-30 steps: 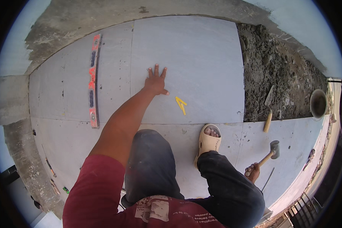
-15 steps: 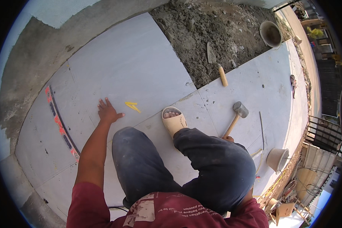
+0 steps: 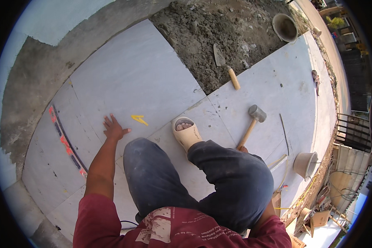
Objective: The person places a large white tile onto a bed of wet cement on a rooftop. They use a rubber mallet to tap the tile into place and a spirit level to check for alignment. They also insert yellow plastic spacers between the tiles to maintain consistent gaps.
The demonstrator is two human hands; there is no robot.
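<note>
Pressed flat with its fingers spread, my left hand (image 3: 115,129) rests on a large grey tile (image 3: 128,70). Several small yellow strips (image 3: 139,120) lie just to its right. Further left is a long red and black spirit level (image 3: 66,142). Beside my knee, my right hand (image 3: 243,149) is wrapped round the wooden handle of a rubber mallet (image 3: 257,113); my leg hides part of that hand. The mallet's grey head is low over the tiles; I cannot tell whether it touches them. A trowel (image 3: 233,78) lies with its blade on the mortar and its wooden handle over the tile edge.
Rough wet mortar (image 3: 186,49) fills the bed at the far side, with a bucket (image 3: 285,28) at its right corner. Another bucket (image 3: 305,165) stands to the right. A thin dark rod (image 3: 284,134) lies on the tiles. A part-painted wall (image 3: 33,78) curves along the left.
The whole view has shifted slightly, so the far mortar and trowel sit higher and further left. My left hand stays flat on the tile, and my right hand keeps hold of the mallet.
</note>
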